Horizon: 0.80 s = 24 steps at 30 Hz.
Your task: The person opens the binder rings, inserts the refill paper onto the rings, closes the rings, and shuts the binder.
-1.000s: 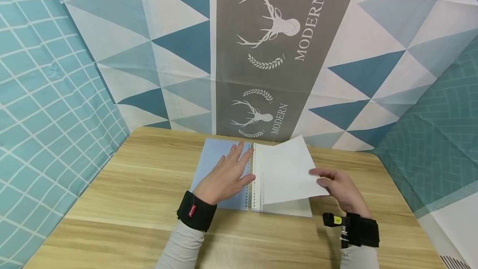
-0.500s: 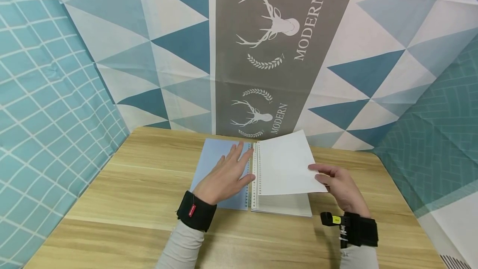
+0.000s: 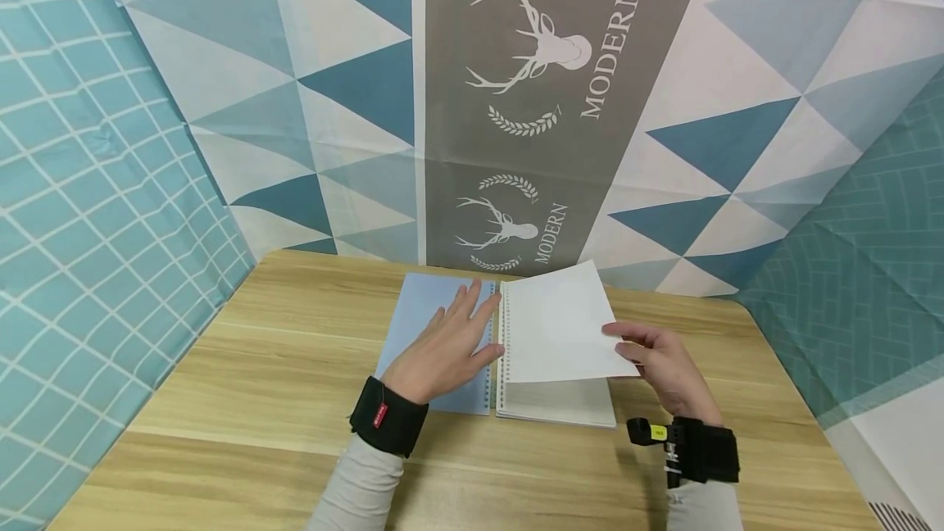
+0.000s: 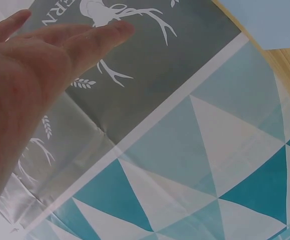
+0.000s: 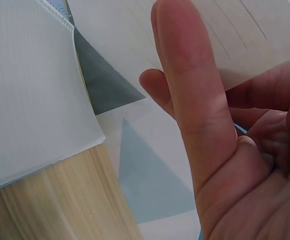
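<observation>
A loose-leaf notebook lies spread on the table, its blue cover [image 3: 413, 310] on the left and a stack of white pages [image 3: 564, 406] on the right. My right hand [image 3: 671, 367] pinches the right edge of a white sheet [image 3: 556, 322] between thumb and fingers. That sheet slants above the stack, its row of small punched holes lying along the stack's holed edge. In the right wrist view, faint ruled lines show on the sheet's underside. My left hand [image 3: 446, 347], fingers spread and straight, is over the blue cover and hides part of it; the left wrist view shows it holding nothing.
The notebook stands near the back edge of the wood-grain table [image 3: 258, 400]. Right behind rises a patterned cloth [image 3: 509, 105] with triangles and deer heads. A blue gridded cloth [image 3: 96, 211] borders the left side, and a teal cloth [image 3: 848, 285] the right.
My right hand has moved slightly left with the sheet. The sheet's holed edge has shifted left to the stack's holed edge, and its near edge has risen away from me. My left hand stays put.
</observation>
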Each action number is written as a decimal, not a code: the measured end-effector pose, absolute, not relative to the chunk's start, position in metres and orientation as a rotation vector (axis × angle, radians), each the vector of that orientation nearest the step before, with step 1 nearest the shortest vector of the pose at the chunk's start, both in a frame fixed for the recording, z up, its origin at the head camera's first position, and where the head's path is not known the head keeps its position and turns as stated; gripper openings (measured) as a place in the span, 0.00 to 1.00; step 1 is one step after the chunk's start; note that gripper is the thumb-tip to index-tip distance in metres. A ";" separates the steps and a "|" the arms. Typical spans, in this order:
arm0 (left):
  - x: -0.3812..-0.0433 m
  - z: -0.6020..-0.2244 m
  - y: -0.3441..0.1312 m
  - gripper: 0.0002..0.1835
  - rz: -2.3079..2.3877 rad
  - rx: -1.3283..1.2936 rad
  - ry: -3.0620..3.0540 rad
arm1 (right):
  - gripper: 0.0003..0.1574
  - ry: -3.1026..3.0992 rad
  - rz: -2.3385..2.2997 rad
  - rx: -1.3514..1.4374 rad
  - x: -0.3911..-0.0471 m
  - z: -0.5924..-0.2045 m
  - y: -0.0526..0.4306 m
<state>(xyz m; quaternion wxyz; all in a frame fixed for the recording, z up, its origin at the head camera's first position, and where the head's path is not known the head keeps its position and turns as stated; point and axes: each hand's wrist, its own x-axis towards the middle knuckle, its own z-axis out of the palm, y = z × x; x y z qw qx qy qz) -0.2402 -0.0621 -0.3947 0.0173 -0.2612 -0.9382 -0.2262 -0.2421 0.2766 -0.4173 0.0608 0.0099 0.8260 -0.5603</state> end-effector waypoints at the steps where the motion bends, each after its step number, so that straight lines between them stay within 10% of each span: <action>1: -0.240 -0.394 -0.062 0.37 -0.704 -0.810 -2.916 | 0.23 2.499 -1.696 0.032 -0.242 -0.418 0.276; 24: -0.239 -0.393 -0.063 0.37 -0.723 -0.812 -2.918 | 0.24 2.481 -1.689 0.040 -0.246 -0.420 0.269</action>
